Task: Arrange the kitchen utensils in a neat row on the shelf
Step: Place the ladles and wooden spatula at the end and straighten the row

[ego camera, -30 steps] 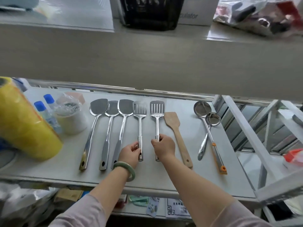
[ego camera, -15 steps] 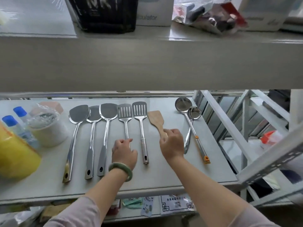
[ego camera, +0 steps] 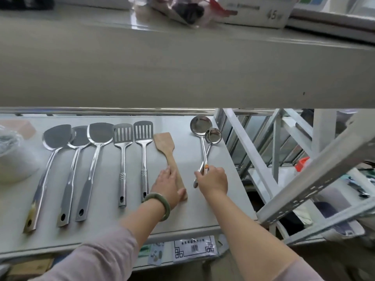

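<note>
On the grey shelf (ego camera: 105, 226), head view: both hands are now working further right than half a second ago. The left hand (ego camera: 168, 185), which was resting by the slotted turners, is now lying on the wooden spatula (ego camera: 166, 151), palm down over the lower handle, thumb pressing near its end; grip looks like a flat press rather than a closed grasp. The right hand (ego camera: 214, 180), earlier at the spatula's neck, is now pinching the handles of the two ladles, fingers curled round the large ladle (ego camera: 201, 124) just below its orange collar, with the small ladle (ego camera: 213, 135) crossing beneath it. The camera is also sitting further right, so the bottles and yellow roll are out of frame.

Five steel tools are lying untouched in a row to the left: three solid turners (ego camera: 98, 132) with overlapping blades, then two slotted turners (ego camera: 143, 129), handles toward the person. The wooden spatula is angling slightly off that line; both ladles are lying well right of it, bowls touching.

The ladle handles below the right fingers are hidden. A white container (ego camera: 16, 159) is cut off at the left edge. Items on the upper shelf are blurred.

Both forearms are reaching forward, sleeves pushed back, a green bangle (ego camera: 160, 203) sitting on the left wrist.
</note>
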`<state>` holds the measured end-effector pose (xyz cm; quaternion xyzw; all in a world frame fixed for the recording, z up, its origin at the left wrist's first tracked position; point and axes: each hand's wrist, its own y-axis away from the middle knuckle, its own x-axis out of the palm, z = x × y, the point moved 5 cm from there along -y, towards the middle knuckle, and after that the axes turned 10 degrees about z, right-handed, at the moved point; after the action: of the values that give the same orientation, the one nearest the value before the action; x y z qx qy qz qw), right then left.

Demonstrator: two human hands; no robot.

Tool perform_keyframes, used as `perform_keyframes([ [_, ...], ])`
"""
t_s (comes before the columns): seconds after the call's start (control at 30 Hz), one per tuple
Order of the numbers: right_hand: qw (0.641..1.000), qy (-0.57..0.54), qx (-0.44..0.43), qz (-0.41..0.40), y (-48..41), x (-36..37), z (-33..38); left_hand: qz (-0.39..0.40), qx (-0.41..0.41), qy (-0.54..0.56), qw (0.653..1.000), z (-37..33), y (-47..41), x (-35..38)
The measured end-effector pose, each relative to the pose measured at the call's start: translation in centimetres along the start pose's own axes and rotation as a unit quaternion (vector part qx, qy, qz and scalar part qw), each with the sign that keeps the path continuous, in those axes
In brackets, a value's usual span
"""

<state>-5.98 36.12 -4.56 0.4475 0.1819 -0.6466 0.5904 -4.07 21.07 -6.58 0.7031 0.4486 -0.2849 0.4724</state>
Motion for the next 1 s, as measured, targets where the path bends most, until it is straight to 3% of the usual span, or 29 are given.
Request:
perform_keyframes([
  [0.47,0.998,0.030,0.028,0.055,-2.6,-1.7,-1.2,0.036,0.029,-0.075,0.996,-3.0,-1.8,1.4],
  [0.77,0.999,-0.017,-0.001,0.051,-2.5,-1.8,0.0,0.038,0.054,-0.067,0.996,-5.9,-2.8,2.6],
  [0.83,0.998,-0.022,-0.027,0.053,-2.1,-1.5,1.3,0.032,0.067,-0.019,0.997,-6.1,-2.4,1.9],
  [0.9,0.997,-0.022,-0.049,0.062,-1.4,-1.0,2.6,-0.011,0.069,0.121,0.990,-4.9,-2.2,0.8],
  [1.0,0.993,-0.033,-0.074,0.081,-0.4,0.6,4.2,-0.111,0.031,0.364,0.924,-1.3,-1.5,-0.6],
])
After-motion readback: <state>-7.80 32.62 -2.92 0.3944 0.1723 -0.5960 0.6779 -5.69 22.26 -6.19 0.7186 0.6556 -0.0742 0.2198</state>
